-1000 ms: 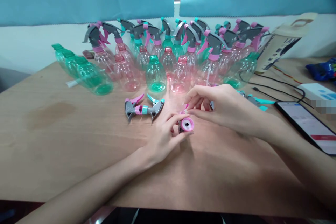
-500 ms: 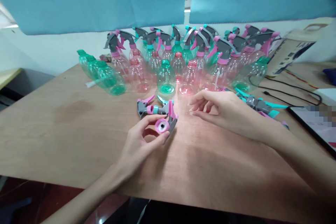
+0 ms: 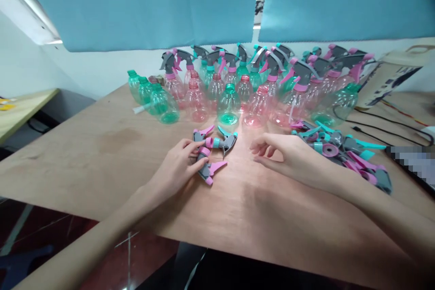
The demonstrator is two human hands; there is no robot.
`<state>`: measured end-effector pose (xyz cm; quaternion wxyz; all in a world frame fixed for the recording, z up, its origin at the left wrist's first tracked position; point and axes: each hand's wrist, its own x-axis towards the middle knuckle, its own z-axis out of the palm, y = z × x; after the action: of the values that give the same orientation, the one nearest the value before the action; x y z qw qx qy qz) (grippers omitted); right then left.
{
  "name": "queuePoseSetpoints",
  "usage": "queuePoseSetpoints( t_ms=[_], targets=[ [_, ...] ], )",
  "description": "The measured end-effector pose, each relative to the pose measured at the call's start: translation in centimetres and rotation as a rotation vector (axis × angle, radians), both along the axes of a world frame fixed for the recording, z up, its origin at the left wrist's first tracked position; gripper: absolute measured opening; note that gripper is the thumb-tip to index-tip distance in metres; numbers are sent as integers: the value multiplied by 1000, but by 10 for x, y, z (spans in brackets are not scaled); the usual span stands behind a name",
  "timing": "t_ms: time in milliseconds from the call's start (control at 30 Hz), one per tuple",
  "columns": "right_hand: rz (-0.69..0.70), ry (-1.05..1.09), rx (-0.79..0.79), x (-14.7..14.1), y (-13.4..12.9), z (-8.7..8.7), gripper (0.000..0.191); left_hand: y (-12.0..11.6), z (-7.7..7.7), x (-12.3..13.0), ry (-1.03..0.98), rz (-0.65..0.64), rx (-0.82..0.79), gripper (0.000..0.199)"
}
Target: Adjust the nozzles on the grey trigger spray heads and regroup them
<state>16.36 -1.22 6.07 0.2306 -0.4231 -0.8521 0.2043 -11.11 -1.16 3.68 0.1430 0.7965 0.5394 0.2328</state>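
Observation:
Between the thumb and fingers of my left hand (image 3: pixel 181 161) is a grey and pink spray head (image 3: pixel 205 171), low over the table, its pink trigger toward the right. Just beyond it lie another pink-and-grey spray head (image 3: pixel 199 135) and a teal-and-grey one (image 3: pixel 229 142). My right hand (image 3: pixel 277 150) hovers over the table to the right, fingers curled with a gap to the thumb, and nothing shows in it. A heap of loose spray heads (image 3: pixel 343 145) lies beyond and beside my right forearm.
Rows of clear pink and green bottles, among them a green bottle (image 3: pixel 228 108), stand at the back, many with spray heads on. Tilted green bottles (image 3: pixel 163 105) are at the left. A large cream cup (image 3: pixel 387 77), cables and a tablet (image 3: pixel 413 167) are at the right.
My left hand has turned the spray head so its collar no longer faces me, and lowered it beside the other two. The view has swung left; my right hand keeps much the same pose.

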Motion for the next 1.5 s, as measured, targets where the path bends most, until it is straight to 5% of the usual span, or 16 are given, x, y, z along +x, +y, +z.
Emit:
queuePoseSetpoints(
  t_ms=[300,600,800,867,1000,1100,1333,1500],
  targets=[
    [-137,-67,9,27,-12,-13,13,-19,-5,6,31,-43,43,25],
    [-272,-46,58,77,-17,-21,18,-7,-13,21,67,-50,118,22],
    [-371,-241,167,116,-10,-22,24,-11,-10,51,-126,109,-14,19],
    [-391,-302,164,125,-11,-25,23,-14,-9,63,-128,11,13,19],
    [-461,-319,122,136,-19,-26,24,-8,-13,93,-4,-391,185,21],
    [-503,-297,142,143,-26,-28,25,10,-15,127,36,-514,180,22],
    [-471,-271,273,150,-29,-50,50,61,-19,215,28,-592,178,23],
    [-472,-316,234,148,-18,-55,78,81,-26,238,123,-643,166,31]
  ],
)
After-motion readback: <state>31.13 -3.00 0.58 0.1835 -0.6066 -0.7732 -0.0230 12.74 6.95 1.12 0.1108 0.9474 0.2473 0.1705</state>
